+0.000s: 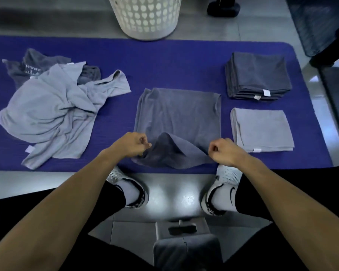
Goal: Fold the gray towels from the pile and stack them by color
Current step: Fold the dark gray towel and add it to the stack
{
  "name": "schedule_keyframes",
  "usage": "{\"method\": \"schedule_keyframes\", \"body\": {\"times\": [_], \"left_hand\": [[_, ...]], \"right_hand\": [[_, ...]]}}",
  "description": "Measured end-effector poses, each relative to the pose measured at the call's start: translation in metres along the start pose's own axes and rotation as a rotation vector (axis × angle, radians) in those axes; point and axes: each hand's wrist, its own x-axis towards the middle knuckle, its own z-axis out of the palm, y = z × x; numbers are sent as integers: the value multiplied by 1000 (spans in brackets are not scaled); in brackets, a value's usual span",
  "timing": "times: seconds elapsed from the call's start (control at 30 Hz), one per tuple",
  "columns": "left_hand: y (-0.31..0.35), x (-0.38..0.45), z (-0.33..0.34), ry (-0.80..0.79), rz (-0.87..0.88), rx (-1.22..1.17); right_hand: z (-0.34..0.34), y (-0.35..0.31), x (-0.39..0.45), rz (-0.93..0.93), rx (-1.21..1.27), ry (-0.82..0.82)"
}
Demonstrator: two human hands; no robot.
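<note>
At the near edge of the blue mat (pixel 164 61), just ahead of my shoes (pixel 129 190), the medium gray towel (pixel 178 112) lies spread flat at the mat's middle, with its near edge lifted into a loose, rumpled fold. My left hand (pixel 132 144) has its fingers curled and pinches the towel's near left corner; my right hand (pixel 223 151) is curled the same way and pinches the near right corner. Both forearms reach in from the bottom of the view.

Toward the left end of the mat I see the unfolded pile (pixel 53 106): light gray towels crumpled on top, with darker gray ones showing beneath them at the far side, and a small white tag near the pile's near edge. At the far right corner of the mat stands the dark gray stack (pixel 258 75), several folded towels deep, white tags showing on its near side. Just in front of it, near the mat's right end and close beside the towel I hold, rests the folded light gray towel (pixel 262 130), also tagged at its near edge; whether it is one towel or more I cannot tell.

Beyond the far edge of the mat, on the tiled floor (pixel 233 26), sits a white perforated laundry basket (pixel 145 16).
</note>
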Motion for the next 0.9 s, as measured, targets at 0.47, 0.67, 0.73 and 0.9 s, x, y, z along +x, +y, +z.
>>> {"method": "schedule_keyframes", "body": {"times": [0.47, 0.67, 0.73, 0.9], "left_hand": [[79, 157, 24, 10, 187, 74], [119, 255, 53, -156, 116, 528], [114, 276, 61, -180, 76, 577], [100, 291, 66, -204, 85, 544]], "right_hand": [[-104, 23, 120, 93, 121, 70], [-107, 71, 191, 77, -48, -39], [-103, 86, 214, 51, -62, -24], [-99, 107, 276, 66, 154, 199]]}}
